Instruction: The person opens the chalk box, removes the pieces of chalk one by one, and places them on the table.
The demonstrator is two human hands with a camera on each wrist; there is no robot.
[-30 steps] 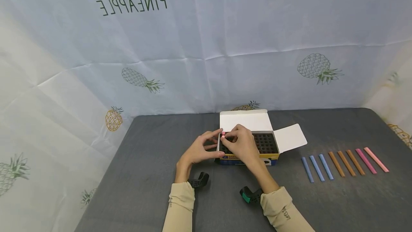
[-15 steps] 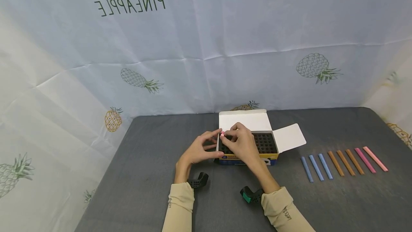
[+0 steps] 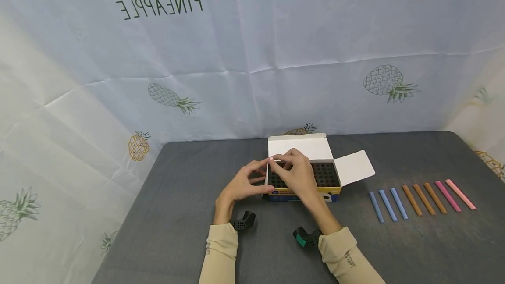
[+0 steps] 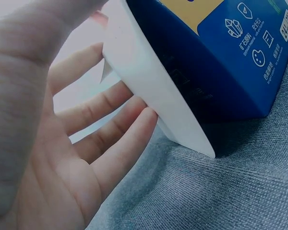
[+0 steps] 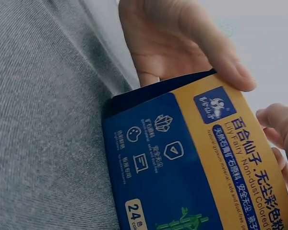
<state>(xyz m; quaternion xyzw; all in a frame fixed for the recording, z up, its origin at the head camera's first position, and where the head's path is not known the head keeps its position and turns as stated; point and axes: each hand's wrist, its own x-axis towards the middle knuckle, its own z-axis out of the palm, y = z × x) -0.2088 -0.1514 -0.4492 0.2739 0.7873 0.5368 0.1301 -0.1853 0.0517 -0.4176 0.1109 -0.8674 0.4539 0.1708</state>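
My left hand (image 3: pixel 242 183) grips the left end of an open blue-and-yellow chalk box (image 3: pixel 334 194), its thumb at the front face. In the left wrist view, fingers (image 4: pixel 103 112) lie against the white side flap (image 4: pixel 149 81). Above the box's far left corner, my right hand (image 3: pixel 297 174) pinches a pink chalk stick (image 3: pixel 271 158); only a tiny bit of it shows between the fingertips. A black holed insert (image 3: pixel 325 174) fills the box. In the right wrist view the printed box front (image 5: pixel 158 158) shows, with the left thumb at its edge.
Right of the box lie blue chalk sticks (image 3: pixel 388 206), brown chalk sticks (image 3: pixel 424 200), a magenta stick (image 3: pixel 448 197) and a light pink stick (image 3: pixel 460 195). The white lid (image 3: pixel 300 148) stands up behind; a white end flap (image 3: pixel 355 168) sticks out right. A pineapple-print curtain (image 3: pixel 252 108) hangs behind the grey table (image 3: pixel 177 240).
My right fingertips have moved slightly away and left to the box's far left corner, and less of the pink chalk shows. The left hand stays in place.
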